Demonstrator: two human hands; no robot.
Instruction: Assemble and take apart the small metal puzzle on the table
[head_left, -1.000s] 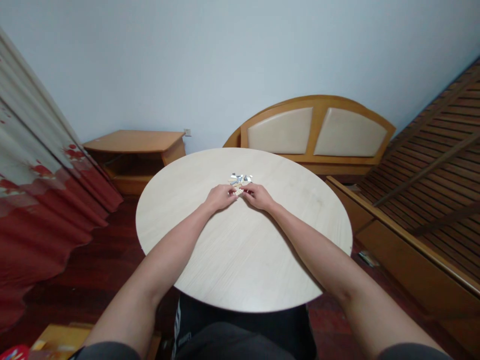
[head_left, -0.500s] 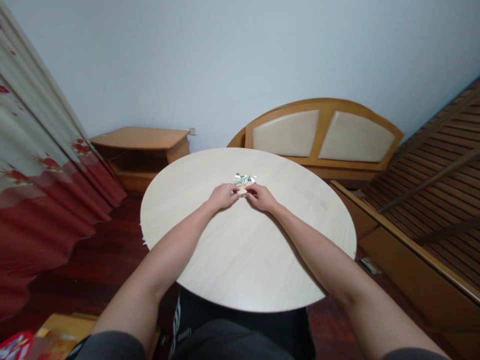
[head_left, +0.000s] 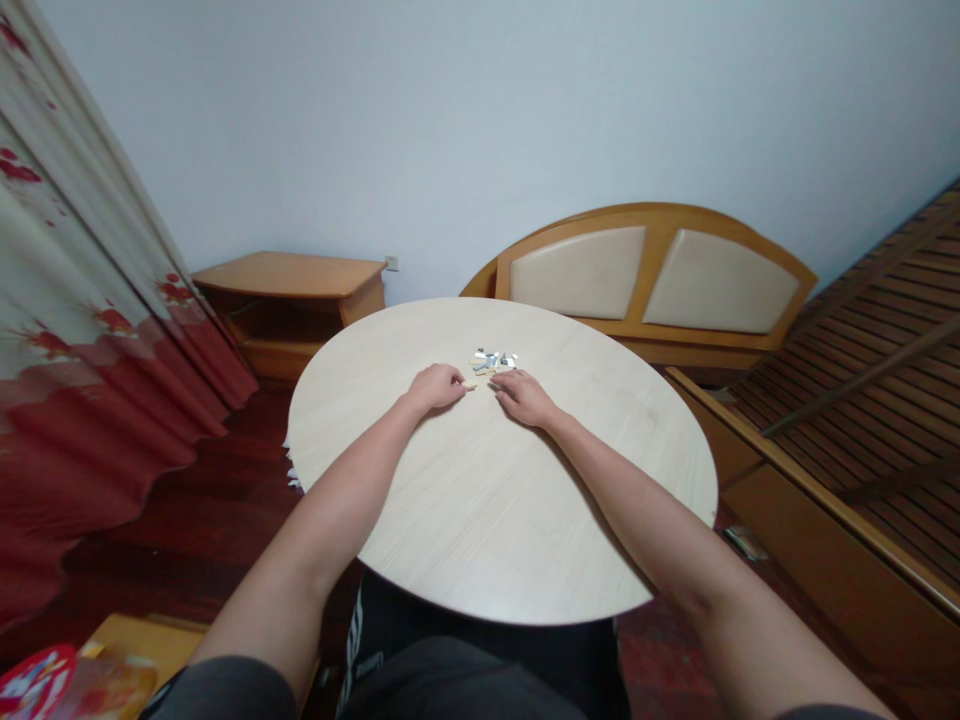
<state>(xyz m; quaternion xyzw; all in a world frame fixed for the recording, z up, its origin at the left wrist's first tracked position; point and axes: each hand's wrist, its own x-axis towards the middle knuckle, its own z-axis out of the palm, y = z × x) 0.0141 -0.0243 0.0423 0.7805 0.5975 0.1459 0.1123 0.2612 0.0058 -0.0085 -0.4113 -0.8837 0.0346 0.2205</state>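
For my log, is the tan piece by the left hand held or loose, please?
Held: the tan piece juts from the fingers of the left hand.

Soft, even indoor light, round tabletop (head_left: pixel 480 510) well lit, pale sheen at its near edge, faint shadow beneath the right forearm (head_left: pixel 626 500), dim floorboards (head_left: pixel 232 490) at left, curtain (head_left: pixel 97 330) stretched by wide-angle distortion, small pieces (head_left: pixel 491 363) blurred.

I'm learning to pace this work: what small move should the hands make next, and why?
Probably reach the right hand slightly forward to the pile. The left hand seems to pinch a pale piece, while the right fingertips are apart from it and close to the pile. Whether they hold anything is too small to tell.
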